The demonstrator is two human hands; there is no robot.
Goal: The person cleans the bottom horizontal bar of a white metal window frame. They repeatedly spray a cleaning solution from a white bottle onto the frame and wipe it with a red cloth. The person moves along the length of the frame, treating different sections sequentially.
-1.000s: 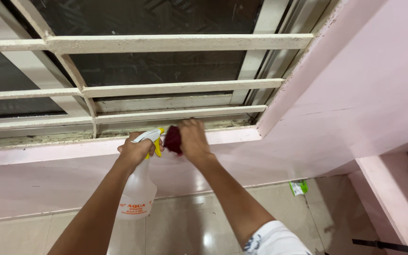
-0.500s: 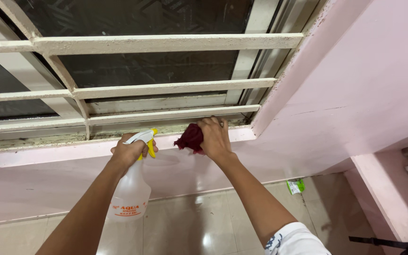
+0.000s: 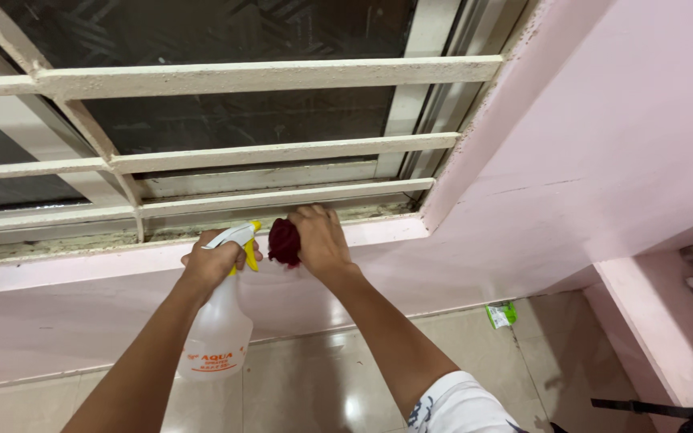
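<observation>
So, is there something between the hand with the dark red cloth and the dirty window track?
Nothing visible stands between them. The right hand presses the dark red cloth at the edge of the pink sill, just below the window track. The left hand holds the spray bottle to the left, apart from the cloth.

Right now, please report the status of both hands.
Left hand grips spray bottle. Right hand presses red cloth on pink sill. Nothing blocking.

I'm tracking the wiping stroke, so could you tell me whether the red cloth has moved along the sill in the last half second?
Yes. The red cloth in the right hand slid left along the sill, away from the window's right corner and nearer the spray bottle.
</observation>
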